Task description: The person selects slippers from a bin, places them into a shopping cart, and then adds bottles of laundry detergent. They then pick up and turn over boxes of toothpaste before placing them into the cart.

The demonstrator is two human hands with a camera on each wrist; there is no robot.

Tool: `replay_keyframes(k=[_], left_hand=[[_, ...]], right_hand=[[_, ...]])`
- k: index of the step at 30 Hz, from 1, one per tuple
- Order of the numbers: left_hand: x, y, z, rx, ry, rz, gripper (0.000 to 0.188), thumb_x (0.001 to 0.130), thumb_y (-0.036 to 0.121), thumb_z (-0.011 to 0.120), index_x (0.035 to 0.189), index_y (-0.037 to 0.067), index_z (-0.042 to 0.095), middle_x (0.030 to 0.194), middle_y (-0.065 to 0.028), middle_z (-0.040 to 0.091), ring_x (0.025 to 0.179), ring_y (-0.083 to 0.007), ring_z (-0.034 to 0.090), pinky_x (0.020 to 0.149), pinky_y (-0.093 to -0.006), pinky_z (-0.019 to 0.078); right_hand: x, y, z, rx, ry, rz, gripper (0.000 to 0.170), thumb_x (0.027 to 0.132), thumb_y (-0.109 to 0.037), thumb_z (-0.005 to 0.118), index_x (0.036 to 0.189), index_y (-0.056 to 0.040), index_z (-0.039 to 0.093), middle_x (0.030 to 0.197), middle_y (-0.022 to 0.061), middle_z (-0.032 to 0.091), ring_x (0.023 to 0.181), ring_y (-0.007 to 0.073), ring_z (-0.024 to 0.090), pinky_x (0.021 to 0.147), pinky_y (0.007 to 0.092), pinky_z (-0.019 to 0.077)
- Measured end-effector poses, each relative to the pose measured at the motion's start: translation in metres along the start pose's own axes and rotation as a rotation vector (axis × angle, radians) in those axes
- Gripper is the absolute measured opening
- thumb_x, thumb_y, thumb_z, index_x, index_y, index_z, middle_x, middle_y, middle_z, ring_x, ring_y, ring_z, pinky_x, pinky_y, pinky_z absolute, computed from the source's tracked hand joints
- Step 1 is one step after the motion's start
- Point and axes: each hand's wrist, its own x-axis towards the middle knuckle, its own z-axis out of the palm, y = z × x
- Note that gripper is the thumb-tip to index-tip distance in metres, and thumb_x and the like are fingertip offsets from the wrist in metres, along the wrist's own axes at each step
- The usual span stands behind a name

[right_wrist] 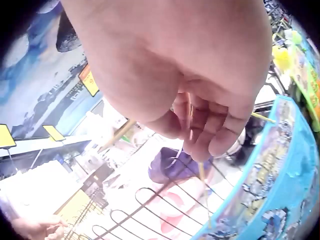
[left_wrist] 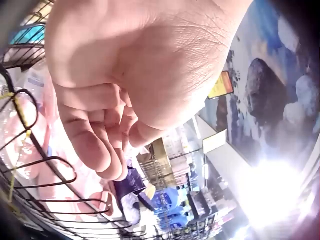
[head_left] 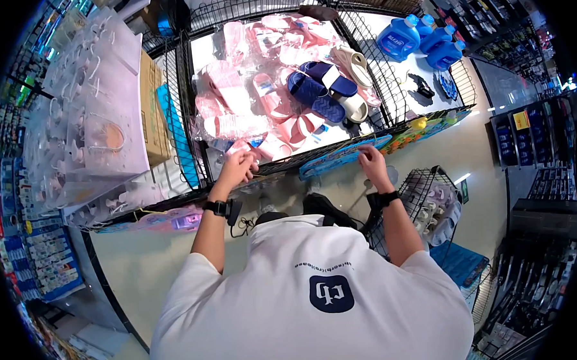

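My left hand (head_left: 238, 169), fingers loosely bent and holding nothing, hovers over the display's front edge, close to pink slippers (head_left: 274, 146). Across from it, my right hand (head_left: 373, 163) hangs with curled fingers over a blue printed package (head_left: 349, 159) on the outside of the rim. A thin yellow cord (right_wrist: 205, 195) runs from that package up to the right fingertips; I cannot tell whether they pinch it. Dark blue slippers (head_left: 313, 92) and cream slippers (head_left: 354, 64) lie on the pile of pink pairs, many in clear plastic.
Black wire fencing (head_left: 182, 114) surrounds the display. Blue detergent bottles (head_left: 398, 39) stand in the neighbouring bay. White bags (head_left: 95, 98) are stacked at left. A wire basket of shoes (head_left: 425, 206) is beside my right forearm, and stocked shelves (head_left: 531, 137) line the right side.
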Motion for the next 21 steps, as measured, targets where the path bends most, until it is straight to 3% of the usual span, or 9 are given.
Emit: replay_keyframes(k=[6, 9, 11, 12, 13, 16, 18, 19, 21], left_hand=[[0.068, 0.006, -0.008, -0.065, 0.104, 0.074, 0.022, 0.093, 0.014, 0.054, 0.107, -0.003, 0.057, 0.086, -0.0074, 0.064, 0.069, -0.0115, 0.060, 0.059, -0.0229, 0.0495], [0.115, 0.009, 0.000, -0.150, 0.183, -0.048, 0.026, 0.091, 0.015, 0.057, 0.110, -0.003, 0.057, 0.086, -0.0079, 0.063, 0.071, -0.0121, 0.061, 0.060, -0.0233, 0.0500], [0.161, -0.012, 0.004, -0.046, 0.256, -0.030, 0.034, 0.089, 0.018, 0.060, 0.113, -0.005, 0.055, 0.090, -0.0099, 0.064, 0.071, -0.0143, 0.062, 0.058, -0.0267, 0.0501], [0.181, -0.012, 0.006, -0.153, 0.154, -0.123, 0.033, 0.089, 0.017, 0.061, 0.112, -0.005, 0.054, 0.089, -0.0096, 0.063, 0.071, -0.0160, 0.062, 0.060, -0.0261, 0.0505], [0.194, -0.014, 0.011, -0.264, 0.051, -0.219, 0.032, 0.089, 0.016, 0.061, 0.112, -0.006, 0.053, 0.088, -0.0093, 0.063, 0.072, -0.0176, 0.062, 0.062, -0.0256, 0.0510], [0.228, -0.023, 0.034, -0.041, 0.231, -0.230, 0.029, 0.089, 0.014, 0.061, 0.108, -0.006, 0.054, 0.083, -0.0113, 0.064, 0.063, -0.0195, 0.063, 0.054, -0.0270, 0.0494], [0.242, -0.028, 0.047, -0.208, 0.223, -0.303, 0.029, 0.088, 0.015, 0.061, 0.107, -0.006, 0.055, 0.083, -0.0121, 0.064, 0.062, -0.0199, 0.063, 0.053, -0.0290, 0.0490], [0.245, -0.028, 0.051, -0.368, 0.214, -0.355, 0.028, 0.088, 0.015, 0.061, 0.106, -0.006, 0.056, 0.083, -0.0130, 0.064, 0.061, -0.0203, 0.063, 0.052, -0.0309, 0.0486], [0.255, -0.042, 0.057, -0.360, 0.234, -0.441, 0.029, 0.087, 0.017, 0.063, 0.104, -0.007, 0.058, 0.088, -0.0145, 0.065, 0.069, -0.0204, 0.064, 0.056, -0.0347, 0.0493]], right_hand=[[0.082, -0.072, 0.060, -0.066, -0.310, -0.149, 0.023, 0.089, -0.008, 0.057, 0.110, 0.0013, 0.060, 0.086, 0.0073, 0.065, 0.075, 0.0117, 0.061, 0.066, 0.0260, 0.0494], [0.139, -0.068, 0.118, -0.138, -0.533, -0.267, 0.030, 0.091, -0.015, 0.059, 0.116, 0.0021, 0.058, 0.094, 0.0088, 0.066, 0.081, 0.0134, 0.062, 0.068, 0.0261, 0.0495], [0.159, -0.081, 0.151, -0.124, -0.601, -0.139, 0.035, 0.087, -0.019, 0.063, 0.112, 0.0047, 0.059, 0.100, 0.0189, 0.067, 0.094, 0.0266, 0.064, 0.082, 0.0343, 0.0485], [0.181, -0.052, 0.177, 0.045, -0.669, -0.171, 0.045, 0.085, -0.025, 0.066, 0.115, 0.0072, 0.057, 0.106, 0.0207, 0.065, 0.097, 0.0290, 0.064, 0.084, 0.0354, 0.0483], [0.194, -0.042, 0.194, -0.153, -0.611, -0.185, 0.062, 0.080, -0.037, 0.070, 0.117, 0.0089, 0.052, 0.109, 0.0253, 0.063, 0.099, 0.0362, 0.063, 0.085, 0.0401, 0.0492], [0.213, -0.027, 0.212, -0.305, -0.514, -0.081, 0.060, 0.080, -0.038, 0.068, 0.113, 0.0090, 0.049, 0.108, 0.0297, 0.060, 0.100, 0.0425, 0.060, 0.086, 0.0447, 0.0492], [0.215, -0.014, 0.216, -0.479, -0.409, 0.025, 0.059, 0.079, -0.038, 0.066, 0.109, 0.0092, 0.046, 0.107, 0.0341, 0.058, 0.101, 0.0488, 0.058, 0.086, 0.0494, 0.0493], [0.215, -0.010, 0.220, -0.485, -0.427, 0.034, 0.059, 0.079, -0.038, 0.066, 0.109, 0.0092, 0.046, 0.107, 0.0341, 0.058, 0.101, 0.0488, 0.058, 0.086, 0.0494, 0.0493], [0.218, -0.009, 0.226, -0.445, -0.311, 0.083, 0.063, 0.078, -0.040, 0.068, 0.105, 0.0138, 0.049, 0.102, 0.0381, 0.059, 0.100, 0.0468, 0.060, 0.082, 0.0456, 0.0490]])
